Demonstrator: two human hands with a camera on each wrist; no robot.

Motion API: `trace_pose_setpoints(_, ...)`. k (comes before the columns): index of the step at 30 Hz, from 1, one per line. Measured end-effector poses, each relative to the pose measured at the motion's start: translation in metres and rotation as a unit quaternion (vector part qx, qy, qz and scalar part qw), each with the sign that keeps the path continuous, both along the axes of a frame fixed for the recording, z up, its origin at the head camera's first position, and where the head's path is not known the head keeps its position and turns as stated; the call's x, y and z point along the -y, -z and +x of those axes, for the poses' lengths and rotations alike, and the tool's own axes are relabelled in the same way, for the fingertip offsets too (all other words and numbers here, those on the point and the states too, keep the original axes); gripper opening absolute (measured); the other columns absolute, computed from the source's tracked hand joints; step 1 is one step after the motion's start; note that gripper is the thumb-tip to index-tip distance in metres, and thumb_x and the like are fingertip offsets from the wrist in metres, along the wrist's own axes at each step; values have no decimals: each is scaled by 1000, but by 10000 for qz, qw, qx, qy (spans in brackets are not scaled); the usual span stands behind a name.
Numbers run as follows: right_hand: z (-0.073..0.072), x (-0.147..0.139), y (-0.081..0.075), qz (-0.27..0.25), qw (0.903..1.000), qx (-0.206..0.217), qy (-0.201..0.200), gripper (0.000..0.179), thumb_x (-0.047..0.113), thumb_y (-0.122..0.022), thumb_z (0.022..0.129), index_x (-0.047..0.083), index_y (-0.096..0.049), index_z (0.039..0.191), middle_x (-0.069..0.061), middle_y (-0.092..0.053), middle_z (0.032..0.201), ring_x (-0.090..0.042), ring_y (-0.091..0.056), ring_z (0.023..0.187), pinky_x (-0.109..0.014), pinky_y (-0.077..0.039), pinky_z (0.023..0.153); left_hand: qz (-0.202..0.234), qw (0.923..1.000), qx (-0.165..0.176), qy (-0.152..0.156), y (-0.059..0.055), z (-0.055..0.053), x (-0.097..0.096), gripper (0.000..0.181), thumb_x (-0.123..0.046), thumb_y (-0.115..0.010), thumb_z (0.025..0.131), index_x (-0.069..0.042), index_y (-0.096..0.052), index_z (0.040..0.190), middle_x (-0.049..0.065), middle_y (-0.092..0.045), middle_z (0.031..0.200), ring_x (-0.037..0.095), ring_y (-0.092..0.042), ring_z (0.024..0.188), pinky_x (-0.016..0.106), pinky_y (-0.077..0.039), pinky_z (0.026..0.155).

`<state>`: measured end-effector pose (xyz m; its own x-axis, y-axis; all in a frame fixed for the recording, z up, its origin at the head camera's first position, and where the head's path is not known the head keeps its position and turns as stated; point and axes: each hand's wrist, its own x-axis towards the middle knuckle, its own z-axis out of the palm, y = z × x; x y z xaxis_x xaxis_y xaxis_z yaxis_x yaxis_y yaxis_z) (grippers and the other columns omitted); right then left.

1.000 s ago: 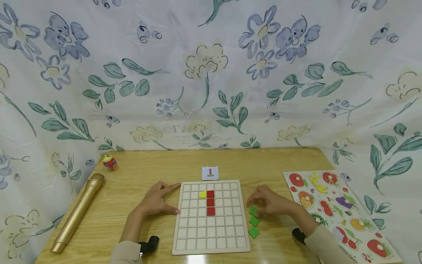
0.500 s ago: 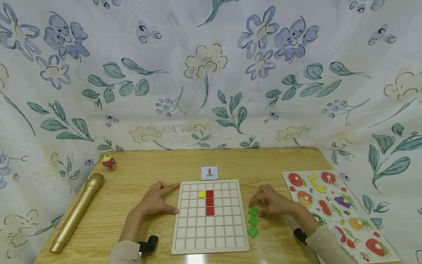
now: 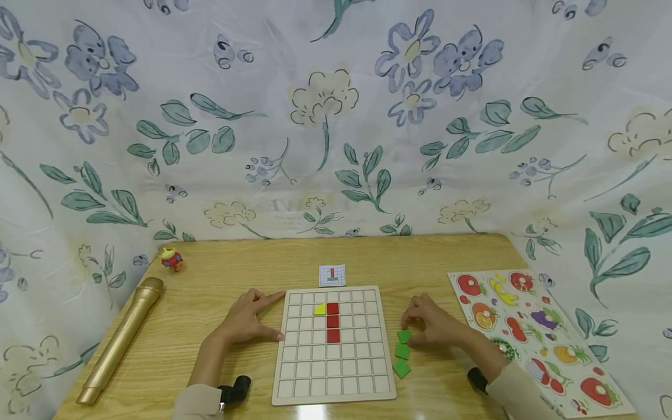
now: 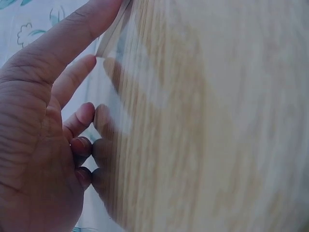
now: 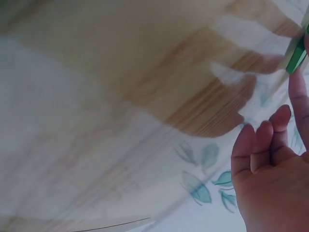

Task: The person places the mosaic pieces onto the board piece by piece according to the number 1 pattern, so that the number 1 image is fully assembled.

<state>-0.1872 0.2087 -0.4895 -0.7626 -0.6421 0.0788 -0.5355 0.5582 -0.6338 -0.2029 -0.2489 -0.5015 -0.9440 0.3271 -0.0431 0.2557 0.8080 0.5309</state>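
Note:
A pale wooden grid board [image 3: 350, 386] lies in front of me in the head view. Three red tiles [image 3: 333, 322] form a column on it, with a yellow rounded tile [image 3: 319, 310] left of the top one. My left hand [image 3: 245, 318] rests at the board's left edge, index finger and thumb stretched out against it. Beyond the board's right edge, my right hand [image 3: 433, 322] pinches the farthest green tile [image 3: 403, 336] between index finger and thumb. In the right wrist view that green tile [image 5: 295, 58] shows at the index fingertip. Two more green tiles [image 3: 401, 368] lie nearer me.
A small pattern card [image 3: 332, 275] lies just behind the board. On the left are a gold microphone [image 3: 122, 341] and a little red and yellow figure [image 3: 171, 259]. A fruit puzzle board [image 3: 530, 303] lies at the right, partly under my right arm. A floral curtain [image 3: 336, 175] closes off the back.
My right thumb and index finger have closed in on the farthest green tile. The left hand holds its place at the board. The whole head view has shifted slightly.

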Motion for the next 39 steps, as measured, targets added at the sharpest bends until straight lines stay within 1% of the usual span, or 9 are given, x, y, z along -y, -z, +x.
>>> trace_pose_setpoints(3,2,3,0,172,9997,-143,115,19,14,-82,72,19,-70,86,7,-48,93,-9,-35,94,-29,-38,83,-2,10000,-10,-13,1,0,1,98,-59,-87,60,-27,-52,146,3,-36,99,20,-32,87,35,-26,74)
trace_pose_setpoints(7,3,6,-2,378,9984,-363,190,18,15,-84,72,18,-71,84,7,-49,93,-7,-37,91,-28,-41,80,24,10000,18,-27,1,1,1,98,-59,-87,60,-27,-52,146,3,-38,100,20,-33,88,35,-27,74)
trace_pose_setpoints(10,4,7,-2,488,9976,-419,246,18,16,-85,72,17,-72,84,8,-49,92,-6,-37,87,-26,-41,76,23,10000,50,-26,1,0,1,98,-60,-87,60,-28,-51,146,3,-38,99,20,-33,88,35,-27,74)
trace_pose_setpoints(13,4,7,-1,555,9971,-421,298,17,17,-84,72,17,-72,85,9,-48,92,-5,-37,87,-25,-42,76,-8,10000,47,-26,1,0,1,99,-60,-87,60,-28,-51,147,2,-38,99,19,-33,87,34,-27,74)
trace_pose_setpoints(16,4,7,0,507,9972,-462,301,17,18,-84,73,17,-72,86,10,-47,93,-4,-38,89,-26,-43,78,-30,10000,29,-21,1,0,1,99,-60,-87,60,-28,-51,147,2,-38,99,19,-33,87,34,-26,74)
trace_pose_setpoints(24,4,16,-1,70,9984,-535,161,16,16,-84,74,16,-73,86,7,-49,93,-5,-41,92,-27,-44,82,-66,10000,-11,-45,1,0,1,98,-61,-86,60,-29,-51,146,2,-37,99,19,-33,86,35,-26,73)
trace_pose_setpoints(34,5,35,-10,133,9991,-405,87,15,17,-83,75,15,-73,86,4,-51,92,-8,-43,96,-30,-44,87,-33,10000,-11,-53,4,-1,1,98,-60,-86,60,-30,-51,146,1,-37,97,19,-32,85,34,-26,73)
trace_pose_setpoints(39,6,48,-14,78,9991,-416,-63,16,17,-83,75,14,-73,86,0,-49,91,-9,-42,95,-28,-42,84,48,10000,-10,-22,2,1,1,97,-59,-86,60,-29,-52,146,1,-36,96,19,-31,85,35,-25,73)
